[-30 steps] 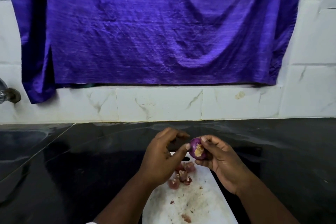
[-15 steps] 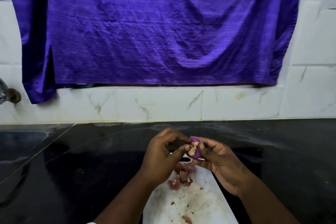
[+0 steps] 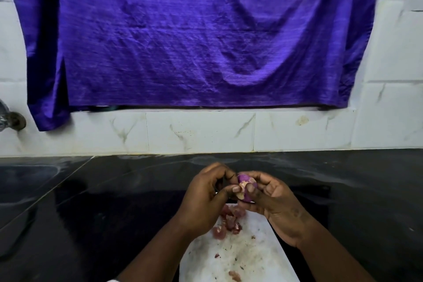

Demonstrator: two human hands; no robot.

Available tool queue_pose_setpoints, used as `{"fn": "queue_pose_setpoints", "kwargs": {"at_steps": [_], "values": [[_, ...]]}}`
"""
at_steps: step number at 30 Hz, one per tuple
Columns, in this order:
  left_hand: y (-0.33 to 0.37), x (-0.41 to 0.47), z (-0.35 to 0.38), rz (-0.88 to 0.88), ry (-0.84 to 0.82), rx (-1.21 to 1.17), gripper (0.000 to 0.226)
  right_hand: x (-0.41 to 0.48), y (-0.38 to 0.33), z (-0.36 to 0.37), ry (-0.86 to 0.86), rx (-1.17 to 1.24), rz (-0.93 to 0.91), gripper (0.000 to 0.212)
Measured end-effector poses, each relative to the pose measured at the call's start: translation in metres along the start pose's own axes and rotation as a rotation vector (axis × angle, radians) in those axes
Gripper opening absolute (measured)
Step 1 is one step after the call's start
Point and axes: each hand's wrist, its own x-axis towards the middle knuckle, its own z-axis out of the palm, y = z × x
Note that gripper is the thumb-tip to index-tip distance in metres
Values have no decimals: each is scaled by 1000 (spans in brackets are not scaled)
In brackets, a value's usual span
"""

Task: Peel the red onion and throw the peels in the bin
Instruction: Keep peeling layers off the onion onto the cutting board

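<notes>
A small purple red onion (image 3: 245, 182) with a pale patch facing me is held above the black counter. My right hand (image 3: 272, 201) cups it from the right with the thumb on its front. My left hand (image 3: 206, 197) pinches at the pale skin on the onion's left side with thumb and curled fingers. A heap of reddish peels (image 3: 229, 220) lies below on the white cutting board (image 3: 251, 256). No bin is in view.
The black stone counter (image 3: 103, 213) runs left and right of the board. A white tiled wall with a hanging purple cloth (image 3: 194, 34) stands behind. A tap fitting (image 3: 11, 119) sticks out at the far left, above a sink edge.
Both hands closed in around the onion and shifted slightly toward me. The left thumb and fingers moved onto the pale patch, which the right thumb partly covers.
</notes>
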Motion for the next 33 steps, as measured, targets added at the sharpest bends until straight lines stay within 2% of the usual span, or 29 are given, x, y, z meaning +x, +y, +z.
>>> {"fn": "queue_pose_setpoints", "kwargs": {"at_steps": [3,5,8,9,12,13,17,19,21,24,26,29,32,33], "values": [[0,0,2,-4,12,7,20,1,4,4,49,-15,-29,48],[-1,0,3,-8,31,10,19,2,6,8,74,-10,-52,50],[-2,0,3,-17,58,5,16,3,7,17,104,18,-98,80],[-2,1,3,-18,63,4,16,4,8,18,125,17,-114,82],[-1,1,3,-26,77,3,17,6,10,22,178,12,-157,54],[-2,1,3,-36,79,-4,17,6,11,23,191,0,-173,51],[0,1,3,-52,78,-42,18,9,14,30,283,-44,-224,52],[8,-4,7,-39,4,-47,16,14,12,23,365,-10,-247,55],[13,-7,14,-32,-73,-18,13,16,8,10,434,70,-237,49],[6,-3,12,-58,-13,-31,22,10,6,10,360,93,-178,40],[-2,-1,9,-21,40,85,32,6,6,15,308,67,-140,39],[3,-4,5,8,125,152,20,6,7,20,234,94,-111,37],[6,-2,6,-6,175,15,4,5,7,19,172,149,-88,48],[5,-1,7,4,178,0,9,5,7,19,145,160,-82,52]]}}
